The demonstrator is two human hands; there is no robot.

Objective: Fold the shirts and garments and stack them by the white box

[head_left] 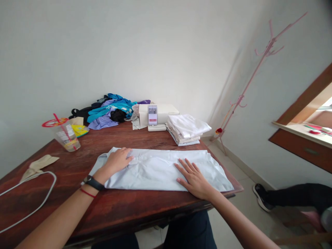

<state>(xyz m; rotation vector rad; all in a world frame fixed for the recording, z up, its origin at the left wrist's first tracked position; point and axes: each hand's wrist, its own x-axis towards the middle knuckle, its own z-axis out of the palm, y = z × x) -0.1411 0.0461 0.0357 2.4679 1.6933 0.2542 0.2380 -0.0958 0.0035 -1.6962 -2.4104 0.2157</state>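
Observation:
A pale blue cloth point(153, 173), folded into a long rectangle, lies across the front of the wooden table. Its left end shows gathered layers, and small wrinkles run along the middle; its exact kind I cannot make out. My left hand point(118, 160) rests on the cloth's left part, fingers stretched and a little bent, with a dark band on the wrist. On the right part of the cloth, my right hand point(193, 178) lies flat with its fingers spread. Neither hand grips anything.
Behind the cloth stand a stack of folded white clothes point(186, 129), a white box point(166, 112) with a phone point(153, 114) propped against it, and a heap of clothes point(111, 109). At left are a plastic cup point(68, 138) and a white cable point(53, 183). A person's leg point(293, 195) shows at right.

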